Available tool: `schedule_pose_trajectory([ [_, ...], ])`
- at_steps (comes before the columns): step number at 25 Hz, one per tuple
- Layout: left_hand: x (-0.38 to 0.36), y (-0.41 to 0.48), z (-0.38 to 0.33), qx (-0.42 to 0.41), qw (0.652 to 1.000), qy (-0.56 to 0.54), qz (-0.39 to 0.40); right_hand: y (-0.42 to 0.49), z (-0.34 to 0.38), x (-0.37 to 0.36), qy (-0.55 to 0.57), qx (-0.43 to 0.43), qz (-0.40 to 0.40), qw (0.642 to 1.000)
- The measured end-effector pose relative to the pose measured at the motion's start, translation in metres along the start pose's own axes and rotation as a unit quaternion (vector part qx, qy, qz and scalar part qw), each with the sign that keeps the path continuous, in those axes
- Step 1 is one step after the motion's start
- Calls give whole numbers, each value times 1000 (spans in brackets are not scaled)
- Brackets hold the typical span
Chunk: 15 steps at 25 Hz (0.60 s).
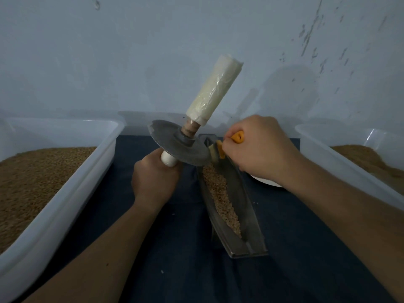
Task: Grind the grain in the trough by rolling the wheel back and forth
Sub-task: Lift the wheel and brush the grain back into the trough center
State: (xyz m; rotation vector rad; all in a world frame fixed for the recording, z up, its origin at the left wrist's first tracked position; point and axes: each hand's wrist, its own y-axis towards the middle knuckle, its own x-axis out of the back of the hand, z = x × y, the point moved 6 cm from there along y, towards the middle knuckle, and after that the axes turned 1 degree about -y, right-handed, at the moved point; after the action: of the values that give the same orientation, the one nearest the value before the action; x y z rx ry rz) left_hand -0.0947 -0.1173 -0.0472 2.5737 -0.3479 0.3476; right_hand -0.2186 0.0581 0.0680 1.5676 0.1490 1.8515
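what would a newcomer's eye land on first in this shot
The metal wheel stands out first: the left hand grips its lower handle and holds it tilted in the air over the far end of the trough, pale wrapped upper handle pointing up. Beside it the right hand holds an orange-handled brush at the wheel's rim. The grain lies along the trough, with the left tub and right tub also holding grain.
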Motion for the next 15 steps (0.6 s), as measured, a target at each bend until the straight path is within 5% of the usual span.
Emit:
schedule_pose_trajectory([
  [6, 0, 7, 6, 23, 999, -16, 16, -10, -9, -30, 5, 3, 107, 994],
  [11, -3, 12, 9, 22, 999, -10, 32, -20, -6, -15, -7, 20, 70, 997],
  [15, -2, 12, 9, 10, 999, -17, 41, -25, -2, -10, -6, 18, 138, 990],
])
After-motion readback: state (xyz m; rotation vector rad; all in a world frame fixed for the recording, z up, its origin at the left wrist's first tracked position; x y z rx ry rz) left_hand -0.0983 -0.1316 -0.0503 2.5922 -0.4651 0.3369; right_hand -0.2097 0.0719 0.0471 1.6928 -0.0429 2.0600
